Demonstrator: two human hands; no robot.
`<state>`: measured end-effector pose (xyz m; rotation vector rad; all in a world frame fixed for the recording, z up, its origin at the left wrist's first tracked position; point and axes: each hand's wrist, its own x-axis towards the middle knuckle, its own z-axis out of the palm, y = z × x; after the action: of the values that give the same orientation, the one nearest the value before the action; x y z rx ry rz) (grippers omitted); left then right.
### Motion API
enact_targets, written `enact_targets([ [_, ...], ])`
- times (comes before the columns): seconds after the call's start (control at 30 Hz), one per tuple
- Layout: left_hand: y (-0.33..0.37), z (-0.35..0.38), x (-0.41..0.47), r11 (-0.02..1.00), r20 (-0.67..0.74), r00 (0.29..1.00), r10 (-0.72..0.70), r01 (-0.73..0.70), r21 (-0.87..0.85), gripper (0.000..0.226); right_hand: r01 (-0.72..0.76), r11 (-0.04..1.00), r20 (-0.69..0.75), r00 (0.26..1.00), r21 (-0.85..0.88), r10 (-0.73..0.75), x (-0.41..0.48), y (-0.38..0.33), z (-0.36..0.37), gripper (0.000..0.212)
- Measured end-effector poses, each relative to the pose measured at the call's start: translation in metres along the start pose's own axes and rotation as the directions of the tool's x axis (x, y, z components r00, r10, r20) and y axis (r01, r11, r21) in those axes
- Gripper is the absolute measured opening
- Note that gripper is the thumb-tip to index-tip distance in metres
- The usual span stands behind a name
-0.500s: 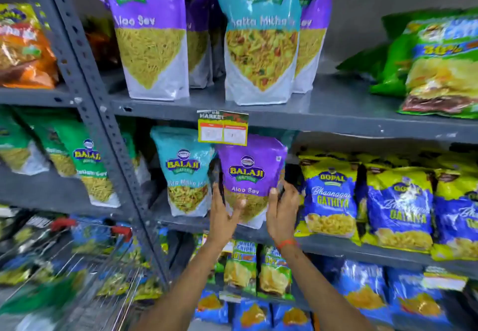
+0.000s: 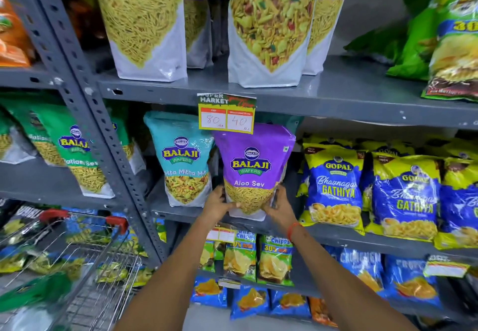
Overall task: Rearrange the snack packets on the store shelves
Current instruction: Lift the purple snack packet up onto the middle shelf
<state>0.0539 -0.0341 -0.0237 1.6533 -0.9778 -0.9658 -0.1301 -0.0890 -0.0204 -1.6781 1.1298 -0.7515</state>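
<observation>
A purple Aloo Sev packet [image 2: 254,160] stands upright at the front of the grey middle shelf [image 2: 181,213]. My left hand [image 2: 218,202] grips its lower left corner and my right hand [image 2: 280,205] grips its lower right corner. A teal Khatta Mitha packet [image 2: 182,157] stands just to its left, touching or nearly touching it. To its right lie blue and yellow Gathiya packets [image 2: 335,186]. On the upper shelf [image 2: 362,98] stand larger Aloo Sev [image 2: 141,20] and Khatta Mitha [image 2: 271,25] packets.
A price tag [image 2: 226,113] hangs from the upper shelf edge, just above the held packet. A wire shopping cart [image 2: 77,253] with packets in it stands at lower left. Green packets [image 2: 450,43] lie at upper right; chips packets [image 2: 258,255] fill the lower shelf. A perforated grey upright [image 2: 85,113] divides the racks.
The view has moved closer to the shelf. Both hands have slid down to the purple packet's lower corners, and the packet stands more upright at the shelf front.
</observation>
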Motion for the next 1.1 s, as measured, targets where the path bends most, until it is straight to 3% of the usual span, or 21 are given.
enact_targets([
  [0.07,-0.001,-0.001,-0.012,1.000,-0.015,1.000,0.016,-0.016,0.010,0.050,0.023,0.999,0.020,1.000,-0.028,-0.023,-0.011,0.001,-0.003,0.067],
  [0.27,0.004,-0.006,-0.058,0.991,-0.037,0.994,0.099,-0.096,0.092,0.053,0.107,0.993,0.042,0.994,-0.055,-0.104,-0.053,-0.001,-0.014,0.063],
  [0.4,0.015,-0.010,-0.091,0.983,-0.017,0.988,0.156,-0.154,0.097,0.035,0.199,0.980,0.084,0.977,-0.028,-0.196,-0.078,-0.015,-0.034,0.063],
  [0.47,0.022,-0.015,-0.099,0.977,-0.041,0.982,0.187,-0.181,0.115,0.051,0.245,0.969,0.095,0.966,-0.035,-0.241,-0.085,-0.025,-0.045,0.060],
  [0.53,0.039,-0.020,-0.109,0.967,-0.028,0.973,0.229,-0.224,0.123,0.058,0.284,0.957,0.095,0.956,-0.049,-0.279,-0.093,-0.038,-0.057,0.054],
  [0.6,0.064,-0.024,-0.124,0.959,-0.009,0.969,0.248,-0.244,0.142,0.043,0.347,0.937,0.087,0.935,-0.031,-0.344,-0.101,-0.051,-0.070,0.055],
  [0.7,0.100,-0.030,-0.142,0.929,0.012,0.944,0.330,-0.326,0.176,0.044,0.423,0.906,0.073,0.904,-0.014,-0.421,-0.112,-0.073,-0.088,0.061],
  [0.83,0.141,-0.036,-0.163,0.904,0.039,0.922,0.386,-0.387,0.183,0.036,0.507,0.862,0.038,0.862,-0.018,-0.506,-0.126,-0.103,-0.106,0.053],
  [1.0,0.189,-0.042,-0.182,0.852,0.017,0.873,0.488,-0.481,0.209,0.063,0.593,0.805,-0.033,0.805,0.001,-0.593,-0.138,-0.138,-0.128,0.055],
  [1.1,0.218,-0.040,-0.184,0.828,0.005,0.841,0.542,-0.535,0.167,0.048,0.639,0.768,-0.084,0.768,0.044,-0.635,-0.136,-0.160,-0.144,0.058],
])
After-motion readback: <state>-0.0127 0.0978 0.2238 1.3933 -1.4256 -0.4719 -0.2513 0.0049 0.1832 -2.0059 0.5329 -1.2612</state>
